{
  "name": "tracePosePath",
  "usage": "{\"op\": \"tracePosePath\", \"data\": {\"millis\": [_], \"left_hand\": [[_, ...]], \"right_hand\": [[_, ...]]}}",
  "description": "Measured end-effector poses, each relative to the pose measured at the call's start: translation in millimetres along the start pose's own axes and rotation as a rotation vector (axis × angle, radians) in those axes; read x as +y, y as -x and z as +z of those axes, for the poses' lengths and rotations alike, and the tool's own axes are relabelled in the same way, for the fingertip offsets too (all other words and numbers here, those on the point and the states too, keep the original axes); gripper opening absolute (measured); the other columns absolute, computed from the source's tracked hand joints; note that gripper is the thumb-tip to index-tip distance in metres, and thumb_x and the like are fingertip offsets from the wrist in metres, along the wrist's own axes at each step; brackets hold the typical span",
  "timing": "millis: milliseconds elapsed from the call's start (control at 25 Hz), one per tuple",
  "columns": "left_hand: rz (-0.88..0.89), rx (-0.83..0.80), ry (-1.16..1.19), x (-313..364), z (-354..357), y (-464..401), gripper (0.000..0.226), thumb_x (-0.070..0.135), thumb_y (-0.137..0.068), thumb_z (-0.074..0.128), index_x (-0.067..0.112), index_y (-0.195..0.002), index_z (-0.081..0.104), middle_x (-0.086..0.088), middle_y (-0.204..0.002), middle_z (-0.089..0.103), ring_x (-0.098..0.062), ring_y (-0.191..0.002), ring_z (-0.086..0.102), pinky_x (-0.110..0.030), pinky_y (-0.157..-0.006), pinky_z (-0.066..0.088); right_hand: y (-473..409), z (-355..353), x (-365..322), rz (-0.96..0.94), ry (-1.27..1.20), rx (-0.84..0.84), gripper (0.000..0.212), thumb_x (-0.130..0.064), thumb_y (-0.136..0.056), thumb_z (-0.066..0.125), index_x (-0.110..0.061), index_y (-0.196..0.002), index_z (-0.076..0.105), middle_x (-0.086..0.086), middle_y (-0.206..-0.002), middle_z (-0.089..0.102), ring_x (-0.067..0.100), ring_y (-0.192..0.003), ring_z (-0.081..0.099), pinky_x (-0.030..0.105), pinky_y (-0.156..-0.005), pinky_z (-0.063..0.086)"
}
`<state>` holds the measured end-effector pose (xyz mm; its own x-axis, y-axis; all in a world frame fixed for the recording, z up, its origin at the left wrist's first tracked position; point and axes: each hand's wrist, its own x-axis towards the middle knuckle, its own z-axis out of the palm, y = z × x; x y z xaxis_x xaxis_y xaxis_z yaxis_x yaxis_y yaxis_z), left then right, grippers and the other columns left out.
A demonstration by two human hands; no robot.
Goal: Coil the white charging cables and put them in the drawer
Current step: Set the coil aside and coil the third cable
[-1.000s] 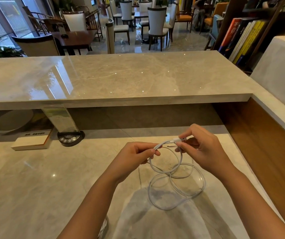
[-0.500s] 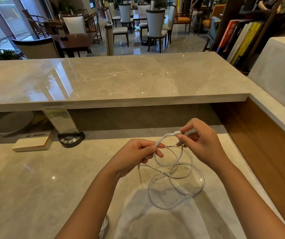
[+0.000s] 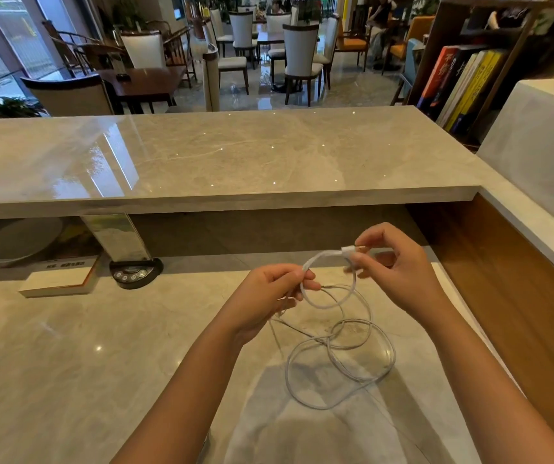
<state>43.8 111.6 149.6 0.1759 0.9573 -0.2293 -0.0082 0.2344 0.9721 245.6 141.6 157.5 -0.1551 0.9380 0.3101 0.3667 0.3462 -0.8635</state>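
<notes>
the white cable (image 3: 339,356) is thin and glossy, with a pale plug (image 3: 349,252) at one end. my right hand (image 3: 399,272) pinches that plug end between thumb and fingertips, raised above the tabletop (image 3: 68,363). my left hand (image 3: 268,296) grips the cord a little way along, fingers curled round it, so a small loop hangs between my two hands. the remaining length droops down and lies in loose, uneven rings on the pale marble — one small ring under the held loop, one wider ring nearer to me, overlapping where they cross. a thin strand trails off from under my left hand toward the rings.

the rings sit right of centre on the tabletop, near its right side, where a brown wooden panel (image 3: 520,296) rises as a wall. at the far edge a raised stone counter (image 3: 235,155) overhangs, with a shadowed recess beneath it. in that recess, off to the left and well apart from the cable, stand a book (image 3: 58,279) lying flat, a dark round base with buttons (image 3: 135,272) holding an upright sign, and a pale round plate (image 3: 21,239) farther back. to the left of my hands the marble runs wide and bare — broad room on that side, little on the right.
</notes>
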Motion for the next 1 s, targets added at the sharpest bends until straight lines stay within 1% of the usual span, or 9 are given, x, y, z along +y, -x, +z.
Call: {"op": "tracePosePath", "data": {"millis": [80, 160, 200, 320, 440, 560, 680, 840, 1000], "left_hand": [[0.006, -0.020, 0.258, -1.8, -0.5, -0.4, 0.022, 0.011, -0.096, 0.043, 0.009, -0.090, 0.065, -0.001, -0.079, 0.073, -0.009, -0.073, 0.065, -0.022, -0.077, 0.055], [0.055, 0.011, 0.380, -1.6, -1.8, -2.3, 0.022, 0.011, -0.096, 0.041, 0.009, -0.088, 0.061, -0.002, -0.078, 0.073, -0.011, -0.080, 0.067, -0.025, -0.083, 0.054], [0.079, 0.027, 0.423, -0.3, -2.6, -3.2, 0.023, 0.012, -0.096, 0.040, 0.009, -0.088, 0.061, -0.002, -0.077, 0.073, -0.012, -0.080, 0.067, -0.026, -0.083, 0.054], [0.121, 0.069, 0.546, 4.7, -7.4, -3.2, 0.024, 0.012, -0.096, 0.038, 0.007, -0.088, 0.060, -0.004, -0.070, 0.072, -0.012, -0.072, 0.069, -0.024, -0.074, 0.057], [0.145, 0.056, 0.646, 7.0, -13.7, 0.5, 0.024, 0.012, -0.096, 0.038, 0.006, -0.089, 0.060, -0.005, -0.070, 0.072, -0.014, -0.072, 0.070, -0.025, -0.071, 0.058], [0.186, 0.078, 0.640, 7.2, -22.2, 1.7, 0.022, 0.012, -0.095, 0.038, 0.006, -0.091, 0.059, -0.004, -0.068, 0.070, -0.014, -0.070, 0.069, -0.025, -0.072, 0.058], [0.220, 0.110, 0.561, 7.2, -30.3, 3.3, 0.021, 0.012, -0.096, 0.039, 0.007, -0.090, 0.059, -0.003, -0.066, 0.066, -0.013, -0.066, 0.066, -0.024, -0.066, 0.057], [0.230, 0.108, 0.527, 7.8, -28.0, 5.8, 0.020, 0.011, -0.094, 0.041, 0.007, -0.089, 0.060, -0.001, -0.062, 0.064, -0.009, -0.061, 0.063, -0.019, -0.058, 0.055], [0.269, 0.097, 0.676, 11.7, -43.9, 7.4, 0.018, 0.017, -0.088, 0.045, 0.008, -0.086, 0.060, 0.001, -0.059, 0.060, -0.005, -0.050, 0.056, -0.016, -0.052, 0.051]], "right_hand": [[3.5, 8.9, 3.4, 0.154, -0.241, 0.062, 0.014, -0.022, -0.091, 0.054, -0.030, -0.102, 0.055, -0.002, -0.104, 0.063, 0.009, -0.095, 0.064, 0.025, -0.080, 0.055], [13.5, 26.9, 9.7, 0.277, -0.300, -0.088, 0.023, -0.037, -0.094, 0.043, -0.035, -0.115, 0.052, -0.003, -0.121, 0.060, 0.008, -0.110, 0.057, 0.027, -0.095, 0.047], [20.1, 36.9, 11.8, 0.268, -0.255, -0.217, 0.028, -0.037, -0.095, 0.038, -0.035, -0.118, 0.053, -0.007, -0.126, 0.058, 0.002, -0.113, 0.054, 0.023, -0.098, 0.043], [32.1, 63.5, 5.1, 0.234, -0.239, -0.489, 0.028, -0.027, -0.097, 0.038, -0.034, -0.117, 0.056, -0.018, -0.121, 0.058, -0.013, -0.111, 0.049, 0.005, -0.090, 0.039], [36.3, 79.0, 0.8, 0.190, -0.294, -0.556, 0.025, -0.015, -0.095, 0.048, -0.031, -0.110, 0.058, -0.015, -0.113, 0.062, -0.003, -0.111, 0.054, 0.016, -0.093, 0.044], [34.7, 76.8, -2.1, 0.142, -0.303, -0.522, 0.014, -0.010, -0.091, 0.054, -0.017, -0.098, 0.063, -0.001, -0.093, 0.067, 0.011, -0.094, 0.064, 0.027, -0.088, 0.050], [21.1, 55.4, -0.9, 0.096, -0.150, -0.556, 0.016, -0.010, -0.092, 0.052, -0.018, -0.092, 0.066, -0.001, -0.080, 0.065, 0.012, -0.080, 0.063, 0.025, -0.080, 0.051], [8.8, 35.2, 5.9, 0.093, 0.064, -0.754, 0.018, -0.021, -0.093, 0.052, -0.024, -0.087, 0.068, -0.008, -0.083, 0.067, 0.005, -0.084, 0.062, 0.021, -0.080, 0.049], [8.3, 31.9, 23.8, 0.110, 0.190, -0.901, 0.018, -0.026, -0.094, 0.050, -0.023, -0.091, 0.068, -0.011, -0.087, 0.065, 0.004, -0.087, 0.060, 0.023, -0.084, 0.047]]}}
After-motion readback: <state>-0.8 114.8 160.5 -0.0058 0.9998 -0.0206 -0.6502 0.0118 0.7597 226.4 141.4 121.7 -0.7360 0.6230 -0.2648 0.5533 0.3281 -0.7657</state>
